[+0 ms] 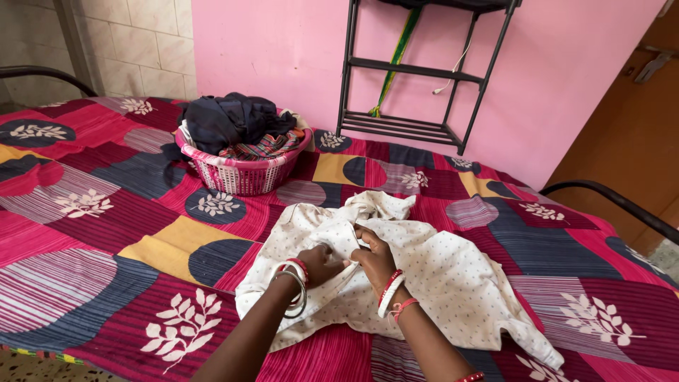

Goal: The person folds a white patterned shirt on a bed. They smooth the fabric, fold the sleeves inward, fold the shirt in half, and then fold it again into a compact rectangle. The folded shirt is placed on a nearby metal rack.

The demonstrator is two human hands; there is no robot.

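White dotted garment (424, 276): spread crumpled on patterned bedspread (106, 233), near front edge of bed. Left hand (320, 263): closed, fabric fold gripped. Right hand (375, 258): fingers pinched on same fold, hands nearly touching. Bangles worn on both wrists. Pink laundry basket (244, 173): set behind garment, filled with dark clothes (233, 122). Black metal rack (417, 71): stood against pink wall (283, 49)
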